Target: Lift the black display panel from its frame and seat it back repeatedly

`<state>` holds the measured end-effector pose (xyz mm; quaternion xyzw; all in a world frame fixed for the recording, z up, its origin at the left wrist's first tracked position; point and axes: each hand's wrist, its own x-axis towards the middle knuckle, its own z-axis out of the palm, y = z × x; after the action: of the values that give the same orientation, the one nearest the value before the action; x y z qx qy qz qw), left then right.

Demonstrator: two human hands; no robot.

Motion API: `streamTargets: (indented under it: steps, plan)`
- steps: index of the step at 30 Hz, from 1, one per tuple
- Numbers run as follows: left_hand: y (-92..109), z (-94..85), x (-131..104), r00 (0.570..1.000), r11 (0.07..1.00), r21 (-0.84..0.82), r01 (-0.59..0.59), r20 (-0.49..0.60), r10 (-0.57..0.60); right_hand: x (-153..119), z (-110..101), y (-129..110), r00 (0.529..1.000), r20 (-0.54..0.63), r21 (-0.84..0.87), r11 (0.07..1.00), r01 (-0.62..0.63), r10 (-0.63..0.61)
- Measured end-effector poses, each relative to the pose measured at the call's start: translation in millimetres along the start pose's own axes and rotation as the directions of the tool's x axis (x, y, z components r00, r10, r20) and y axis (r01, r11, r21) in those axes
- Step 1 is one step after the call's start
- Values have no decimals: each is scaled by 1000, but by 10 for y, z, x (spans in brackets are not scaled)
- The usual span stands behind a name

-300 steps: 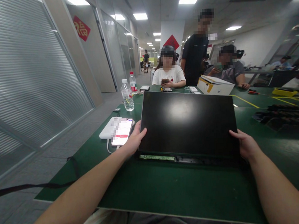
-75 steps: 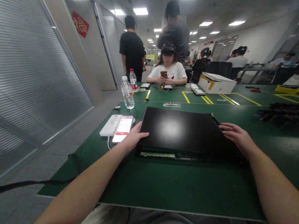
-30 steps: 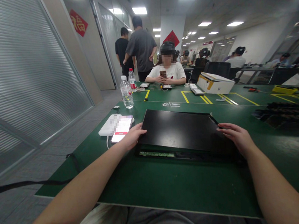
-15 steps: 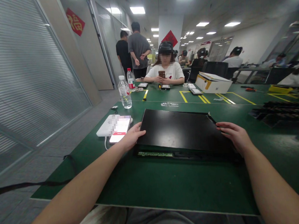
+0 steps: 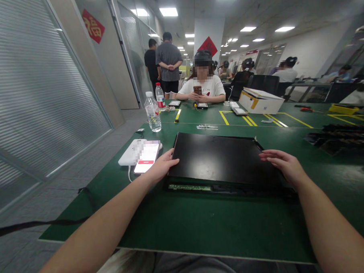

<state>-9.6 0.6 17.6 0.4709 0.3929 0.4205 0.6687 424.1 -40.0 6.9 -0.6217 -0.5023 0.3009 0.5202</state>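
Observation:
A flat black display panel lies in front of me in a black tray-like frame. A narrow green circuit board shows along the frame's near side. My left hand grips the panel's left edge, its thumb on top and its other fingers partly hidden by the edge. At the right edge, my right hand has its fingers stretched out, with the fingertips touching the rim of the panel. The right thumb cannot be made out.
Left of the panel, a lit phone rests against a white box-like device with a white cable. Beyond stand two water bottles. A person sits opposite, holding a phone. Dark stacked parts lie right; a white box stands farther back.
My right fingertips have shifted slightly left over the panel's edge, and the panel's right side looks closer to the frame. My left hand keeps its grip.

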Motion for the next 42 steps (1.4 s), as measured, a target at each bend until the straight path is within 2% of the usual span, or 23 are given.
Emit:
streamTargets:
  steps: [8,16,21,23,25,28,30,33,42]
  plan:
    - [-27,-29,16,999,1000,-28,5,33,-4,-19,10,-32,1000,24,-4,1000,7,-7]
    - [-52,-27,24,999,999,-43,16,-31,-17,-21,-2,-35,999,41,-29,999,32,-30]
    - [-44,-23,23,1000,997,-77,26,-9,-26,3,-22,10,999,17,-59,997,41,-40]
    - [-41,-24,25,999,996,-80,30,-10,-31,41,-53,75,998,-47,-130,991,45,-51]
    - [-42,-28,28,999,996,-82,31,-8,-32,99,-106,170,989,-137,-280,960,15,-55]
    - [-46,-31,30,1000,996,-86,26,-9,-27,202,-214,336,975,-220,-518,852,-79,-43]
    - [-47,-29,31,1000,996,-87,26,-13,-27,259,-280,438,970,-242,-603,787,-132,-23]
    - [-46,-20,33,999,995,-91,28,-22,-30,309,-334,547,973,-229,-653,741,-157,4]
    - [-65,-29,40,999,996,-87,23,-36,-26,377,-300,633,988,-146,-680,721,-135,47]
